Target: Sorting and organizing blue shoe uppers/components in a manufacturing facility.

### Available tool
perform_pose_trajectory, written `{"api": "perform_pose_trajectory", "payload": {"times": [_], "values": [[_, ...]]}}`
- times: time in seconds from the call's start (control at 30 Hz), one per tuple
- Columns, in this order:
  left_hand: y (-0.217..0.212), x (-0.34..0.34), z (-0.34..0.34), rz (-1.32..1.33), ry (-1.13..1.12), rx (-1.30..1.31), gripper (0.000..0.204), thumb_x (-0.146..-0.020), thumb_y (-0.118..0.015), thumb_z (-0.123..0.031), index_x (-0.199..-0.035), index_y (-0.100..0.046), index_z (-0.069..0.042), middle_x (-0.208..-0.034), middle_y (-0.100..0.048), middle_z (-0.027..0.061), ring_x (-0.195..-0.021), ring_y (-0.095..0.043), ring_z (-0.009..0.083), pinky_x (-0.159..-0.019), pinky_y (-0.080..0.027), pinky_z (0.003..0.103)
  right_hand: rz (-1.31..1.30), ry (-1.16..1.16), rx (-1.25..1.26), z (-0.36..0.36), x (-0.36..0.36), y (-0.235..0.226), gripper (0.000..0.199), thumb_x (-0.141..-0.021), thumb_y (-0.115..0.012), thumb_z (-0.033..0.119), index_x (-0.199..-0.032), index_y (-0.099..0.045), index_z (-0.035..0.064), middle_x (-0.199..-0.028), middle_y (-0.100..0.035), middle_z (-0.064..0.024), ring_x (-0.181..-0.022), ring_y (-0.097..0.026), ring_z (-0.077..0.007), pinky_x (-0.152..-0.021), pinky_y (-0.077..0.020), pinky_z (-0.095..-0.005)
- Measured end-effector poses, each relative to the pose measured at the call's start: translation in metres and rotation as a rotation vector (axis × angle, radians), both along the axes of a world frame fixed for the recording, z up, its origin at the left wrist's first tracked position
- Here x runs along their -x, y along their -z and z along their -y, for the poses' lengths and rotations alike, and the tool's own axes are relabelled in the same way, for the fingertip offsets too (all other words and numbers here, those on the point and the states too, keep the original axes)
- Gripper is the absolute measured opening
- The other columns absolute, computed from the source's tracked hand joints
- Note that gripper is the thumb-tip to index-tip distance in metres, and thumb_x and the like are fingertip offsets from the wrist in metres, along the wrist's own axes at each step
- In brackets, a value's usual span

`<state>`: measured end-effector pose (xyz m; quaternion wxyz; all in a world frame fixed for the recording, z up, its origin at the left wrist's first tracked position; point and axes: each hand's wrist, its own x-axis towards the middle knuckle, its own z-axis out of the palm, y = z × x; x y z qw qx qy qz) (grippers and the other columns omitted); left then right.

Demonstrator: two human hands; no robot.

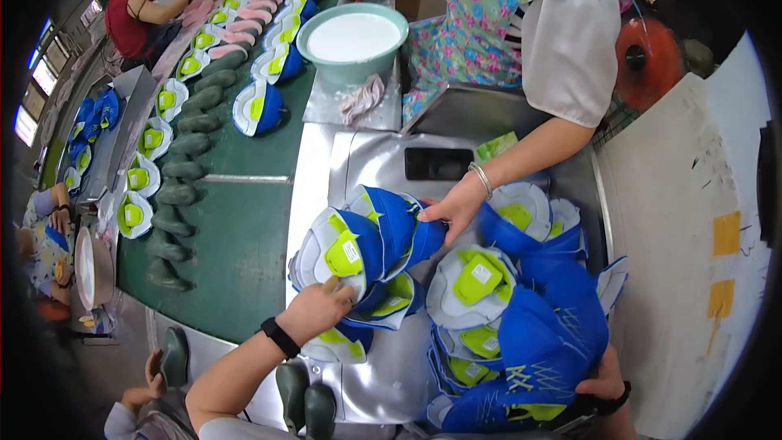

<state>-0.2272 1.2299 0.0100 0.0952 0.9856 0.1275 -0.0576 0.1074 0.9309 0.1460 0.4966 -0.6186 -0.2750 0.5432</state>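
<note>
My left hand [319,311], with a black band at the wrist, pinches the near edge of a blue shoe upper [326,257] with pale grey lining and a lime tongue. This upper leans against several others in a small stack. A co-worker's hand [458,205] wearing a bracelet grips the far side of the same stack. At the lower right, my right hand [604,376] closes round the edge of a blue shoe upper [542,342], part of a larger pile; its fingers are partly hidden. Another lined upper [472,285] tops the pile's left side.
Rows of uppers and dark green shoe lasts [175,193] line a green conveyor [236,236] at left. A pale green basin [352,37] of white liquid stands beyond the metal table [383,391]. A black phone [438,165] lies near the co-worker. Two lasts [305,399] sit at the near edge.
</note>
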Motion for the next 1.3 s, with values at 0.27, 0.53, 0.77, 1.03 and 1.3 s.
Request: {"api": "perform_pose_trajectory", "payload": {"times": [0.27, 0.53, 0.77, 1.03, 1.3], "values": [[-0.041, -0.007, -0.003, -0.147, -0.394, 0.637, 0.041, -0.072, -0.065, -0.024, -0.102, -0.048, -0.002, -0.089, -0.061, 0.0152, -0.083, -0.061, 0.0337, -0.071, -0.049, 0.04, 0.014, -0.011, 0.032, -0.004, -0.013, -0.016, 0.095, -0.06, -0.081, 0.018, -0.134, -0.027, -0.0064, -0.13, -0.044, -0.0163, -0.119, -0.043, -0.0238, -0.101, -0.0322, -0.0357], [-0.012, -0.077, -0.021, -0.033, -0.555, 0.182, 0.099, -0.06, -0.078, -0.043, -0.132, -0.025, 0.001, -0.095, -0.053, 0.0296, -0.071, -0.061, 0.0404, -0.061, -0.051, 0.042, -0.036, 0.047, 0.045, -0.01, -0.012, -0.04, 0.098, -0.057, -0.081, 0.016, -0.135, -0.026, -0.0063, -0.131, -0.042, -0.0185, -0.119, -0.043, -0.0253, -0.103, -0.0294, -0.037], [0.008, -0.093, -0.04, -0.076, -0.504, 0.247, 0.095, -0.059, -0.078, -0.025, -0.132, -0.024, 0.001, -0.097, -0.057, 0.0209, -0.074, -0.061, 0.0354, -0.063, -0.05, 0.041, -0.041, 0.118, 0.103, 0.02, -0.041, -0.019, 0.096, -0.057, -0.082, 0.025, -0.131, -0.031, -0.0071, -0.127, -0.046, -0.0175, -0.117, -0.046, -0.0254, -0.099, -0.0359, -0.0364], [0.011, -0.083, -0.02, 0.119, -0.403, 0.209, 0.046, -0.078, -0.05, -0.006, -0.124, -0.04, -0.008, -0.088, -0.054, 0.019, -0.067, -0.061, 0.0321, -0.058, -0.049, 0.041, -0.351, 0.205, 0.609, 0.242, -0.207, 0.056, 0.081, -0.063, -0.076, 0.025, -0.127, -0.036, -0.0049, -0.121, -0.049, -0.0159, -0.111, -0.048, -0.0248, -0.094, -0.0392, -0.0361], [0.004, -0.085, -0.003, -0.028, -0.201, 0.128, 0.063, -0.085, -0.046, -0.014, -0.142, -0.022, -0.026, -0.113, -0.047, 0.0249, -0.063, -0.061, 0.0261, -0.055, -0.051, 0.035, -0.584, 0.336, 1.138, 0.265, -0.189, 0.094, 0.066, -0.07, -0.07, 0.025, -0.122, -0.041, -0.0027, -0.115, -0.052, -0.0144, -0.105, -0.051, -0.0241, -0.089, -0.0424, -0.0359]]}}
